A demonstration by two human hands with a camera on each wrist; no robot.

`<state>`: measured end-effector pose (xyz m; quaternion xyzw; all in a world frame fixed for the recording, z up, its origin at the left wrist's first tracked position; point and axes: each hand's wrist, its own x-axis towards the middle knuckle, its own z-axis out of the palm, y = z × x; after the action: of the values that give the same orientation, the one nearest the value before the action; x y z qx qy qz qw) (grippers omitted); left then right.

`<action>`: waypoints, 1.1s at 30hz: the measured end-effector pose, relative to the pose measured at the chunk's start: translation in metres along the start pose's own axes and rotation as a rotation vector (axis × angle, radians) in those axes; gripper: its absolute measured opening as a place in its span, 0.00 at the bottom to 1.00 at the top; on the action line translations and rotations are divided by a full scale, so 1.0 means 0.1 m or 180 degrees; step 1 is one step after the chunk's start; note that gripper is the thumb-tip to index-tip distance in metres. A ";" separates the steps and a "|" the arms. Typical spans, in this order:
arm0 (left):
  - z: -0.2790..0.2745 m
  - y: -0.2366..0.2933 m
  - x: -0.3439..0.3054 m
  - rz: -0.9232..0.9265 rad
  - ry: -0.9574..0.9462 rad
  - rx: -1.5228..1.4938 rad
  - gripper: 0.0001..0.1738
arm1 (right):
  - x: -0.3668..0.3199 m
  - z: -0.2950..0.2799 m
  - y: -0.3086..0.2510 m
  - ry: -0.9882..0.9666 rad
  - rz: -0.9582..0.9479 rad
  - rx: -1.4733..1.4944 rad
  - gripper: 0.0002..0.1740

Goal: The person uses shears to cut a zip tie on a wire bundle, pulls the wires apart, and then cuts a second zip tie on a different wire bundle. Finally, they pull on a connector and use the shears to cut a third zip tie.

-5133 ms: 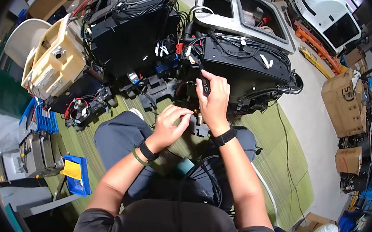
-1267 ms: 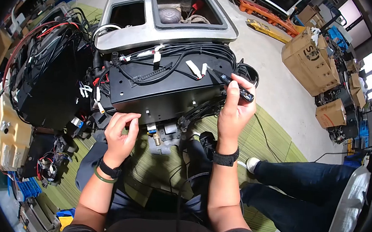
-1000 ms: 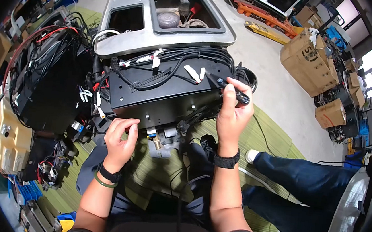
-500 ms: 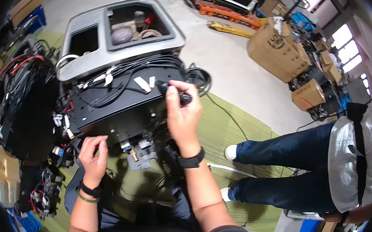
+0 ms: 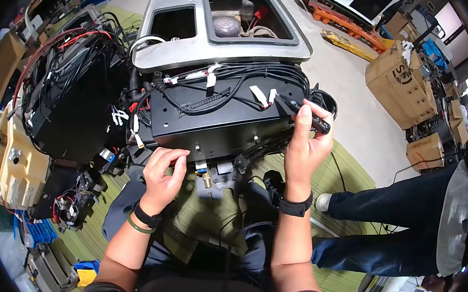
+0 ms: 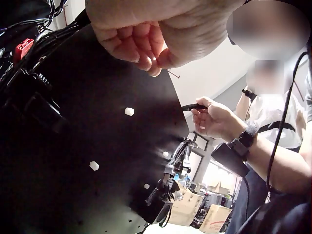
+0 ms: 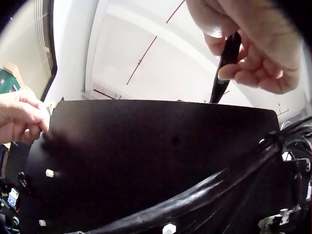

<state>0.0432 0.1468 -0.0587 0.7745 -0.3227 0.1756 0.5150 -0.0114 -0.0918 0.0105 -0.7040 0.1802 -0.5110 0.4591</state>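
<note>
My right hand pinches a slim black tool with a dotted handle and a tapered tip; its exact kind is unclear. That tip points left, close to white cable tags on top of a black metal box. In the right wrist view the tool hangs down to the box's upper edge from my thumb and fingers. My left hand is at the box's front left corner, its fingers loosely bent with nothing seen between them. Black cables run along the back of the box top.
Behind the box stands a grey frame with two openings. Left are a wired black unit and a cream plastic housing. A brass fitting shows below the box. Another person's legs stand at right, near a cardboard box.
Since the oldest frame, my right hand has carried the tool rightward along the box top, and a standing person has come into view. The view swung right half a second ago and is back.
</note>
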 end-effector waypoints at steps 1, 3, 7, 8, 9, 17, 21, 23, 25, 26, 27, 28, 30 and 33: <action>0.00 0.00 0.00 -0.0003 -0.0010 -0.0002 0.08 | 0.00 0.00 0.03 0.0019 -0.0289 -0.0317 0.10; 0.00 -0.01 0.01 -0.0012 -0.0020 -0.0006 0.08 | 0.00 0.01 0.04 -0.0003 -0.0286 -0.0376 0.10; 0.01 -0.01 0.01 0.0012 -0.0019 0.0016 0.08 | 0.06 -0.02 -0.10 -0.0195 0.0085 -0.0077 0.10; 0.01 -0.01 0.01 0.0002 -0.0025 0.0001 0.08 | 0.06 -0.04 -0.10 -0.0196 0.0099 -0.0088 0.10; 0.00 -0.02 0.00 0.0018 -0.0040 0.0014 0.08 | 0.08 -0.05 -0.09 -0.0180 0.0092 -0.0095 0.10; 0.04 -0.03 -0.01 -0.0047 -0.0074 0.0036 0.06 | 0.10 -0.08 -0.05 -0.0076 0.0311 0.0264 0.08; 0.05 -0.03 0.01 -0.0009 -0.0069 0.0061 0.08 | 0.11 -0.07 -0.07 0.0016 0.0420 0.0664 0.07; 0.07 -0.04 -0.01 -0.0052 -0.0074 0.0063 0.08 | 0.10 -0.07 -0.10 0.0090 0.0342 0.0578 0.08; 0.08 -0.06 -0.01 -0.0028 -0.0085 0.0056 0.07 | 0.13 -0.09 -0.07 0.0145 0.0304 0.0533 0.09; 0.08 -0.06 -0.01 0.0003 -0.0098 0.0061 0.07 | 0.13 -0.10 -0.06 0.0204 0.0269 0.0500 0.09; 0.08 -0.06 -0.01 0.0002 -0.0100 0.0062 0.07 | 0.14 -0.09 -0.07 0.0188 0.0263 0.0505 0.09; 0.08 -0.05 -0.01 0.0009 -0.0101 0.0067 0.07 | 0.14 -0.09 -0.07 0.0188 0.0265 0.0504 0.09; 0.08 -0.06 0.00 0.0010 -0.0103 0.0076 0.07 | 0.14 -0.09 -0.08 0.0187 0.0310 0.0552 0.08; 0.07 -0.06 0.00 0.0074 -0.0090 0.0075 0.07 | 0.20 -0.12 -0.13 0.0710 0.0173 0.0546 0.08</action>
<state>0.0471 0.1422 -0.0656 0.7792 -0.3368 0.1744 0.4991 -0.0165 -0.1054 0.0327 -0.5958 0.2049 -0.5870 0.5084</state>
